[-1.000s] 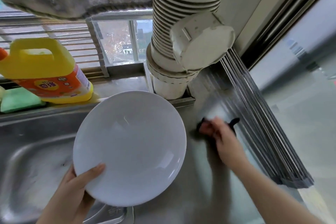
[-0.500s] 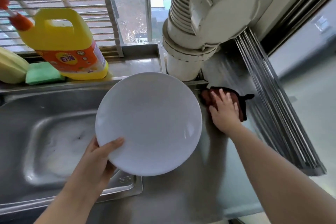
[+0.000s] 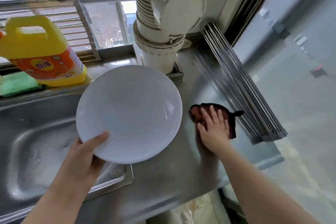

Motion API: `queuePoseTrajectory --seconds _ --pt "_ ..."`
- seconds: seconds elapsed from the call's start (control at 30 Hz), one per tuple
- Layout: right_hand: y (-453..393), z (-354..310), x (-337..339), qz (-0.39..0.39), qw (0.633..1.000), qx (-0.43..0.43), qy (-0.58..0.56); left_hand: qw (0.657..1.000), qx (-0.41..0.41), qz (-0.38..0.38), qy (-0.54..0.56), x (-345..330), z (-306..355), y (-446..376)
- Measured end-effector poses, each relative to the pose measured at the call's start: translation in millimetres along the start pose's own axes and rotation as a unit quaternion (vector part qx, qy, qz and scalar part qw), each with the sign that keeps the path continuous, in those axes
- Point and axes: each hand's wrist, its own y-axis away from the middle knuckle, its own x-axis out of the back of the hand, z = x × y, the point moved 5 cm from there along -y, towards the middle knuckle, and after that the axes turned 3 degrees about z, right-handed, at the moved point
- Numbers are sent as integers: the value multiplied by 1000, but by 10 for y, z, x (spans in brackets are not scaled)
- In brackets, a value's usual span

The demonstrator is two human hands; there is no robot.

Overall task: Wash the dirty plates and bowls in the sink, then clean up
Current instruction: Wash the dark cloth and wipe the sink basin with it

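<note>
I am standing over the brushed stainless-steel sink basin, which is lying bare of dishes to my left, and the flat steel counter beside it is what I am working on now. A wide white ribbed drain pipe is rising from the back corner of the counter, and a rolled-up rack of steel rods is lying along the right edge, pushed aside, I judge, to leave the surface free for wiping.

I am holding the round white ceramic plate up off the counter, tilted towards me, above the seam between basin and counter. It looks clean, so I judge I am keeping it lifted out of the way while the spot beneath it gets wiped. My left hand is grasping it at the lower left rim, thumb lying over the face and fingers hidden behind.

On the ledge behind the sink a yellow detergent jug with an orange label is standing, with a green sponge just beside it.

My right hand is pressing flat, fingers spread and straight, on a small dark reddish-brown cloth on the counter, just right of the plate and apart from it.
</note>
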Motion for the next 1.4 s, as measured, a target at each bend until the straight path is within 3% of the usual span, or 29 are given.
queuePoseTrajectory --seconds 0.1,0.2,0.27,0.37,0.43,0.47,0.57,0.77,0.97,1.27,1.4 --pt "1044 -275 -355 4 988 153 -15 1000 6 -25 -2 -84 -14 32" --pt "1509 -188 -401 -79 971 226 -13 999 11 -39 -13 -212 -19 38" --pt "1220 112 -215 -1 980 199 11 998 9 -57 -26 -346 -22 55" --pt "633 569 92 49 999 6 -18 996 16 -81 -33 -570 -91 118" --pt "575 557 112 69 995 -63 -38 996 25 -76 -30 -703 -185 159" --pt "681 445 58 81 994 -54 -51 997 31 -72 -23 -774 -241 184" --pt "1257 111 -234 77 991 76 -74 995 56 -75 19 -1036 -436 257" --pt "1521 360 -107 39 972 214 -90 988 97 -86 87 -1680 -865 322" --pt "1503 768 346 48 974 91 -201 988 102 -47 110 -1985 -1205 99" --pt "1518 800 741 136 944 63 -293 989 105 20 102 -1944 -1448 -262" --pt "1467 730 837 123 930 34 -346 988 113 36 99 -2027 -1503 -335"
